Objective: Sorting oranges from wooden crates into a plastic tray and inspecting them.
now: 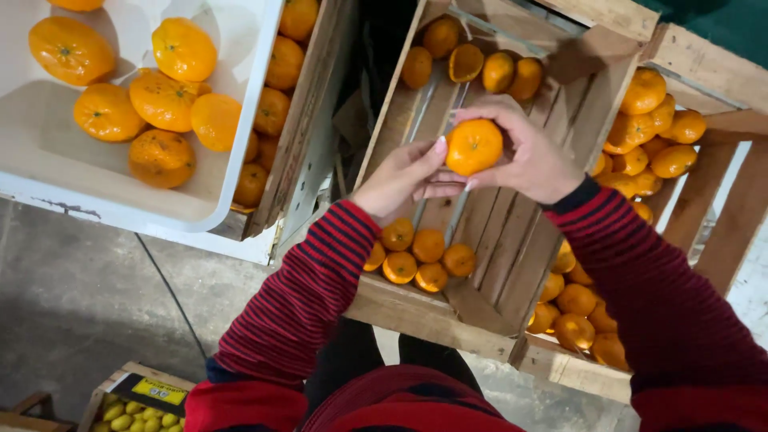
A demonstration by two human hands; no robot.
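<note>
One mandarin (474,146) sits between both hands, held up over the middle crate (448,312). The left hand (400,178) comes in from the left, its fingers curled against the fruit's left and lower side, a pale thumbnail touching the peel. The right hand (528,156) arches over from the right, fingers wrapped across the top and far side, thumb beneath. Both hands pinch the mandarin together, and their fingertips meet under it. The fruit's stem end faces up toward the camera.

Both forearms wear red and dark striped sleeves (304,296). The left forearm rises from the near left, bent at the elbow; the right one runs in from the near right corner, wrist slightly bent down.

Below the hands, the middle crate is mostly bare slats, with a small cluster of mandarins (416,254) at its near end and a few more (472,66) at the far end. To the right, another crate (720,88) holds many mandarins. At the far left, a white tray (120,210) carries larger oranges (164,100), resting on a third crate (308,136) of fruit. At the near left, on the floor, a box of small yellow-green fruit (132,418) shows.
</note>
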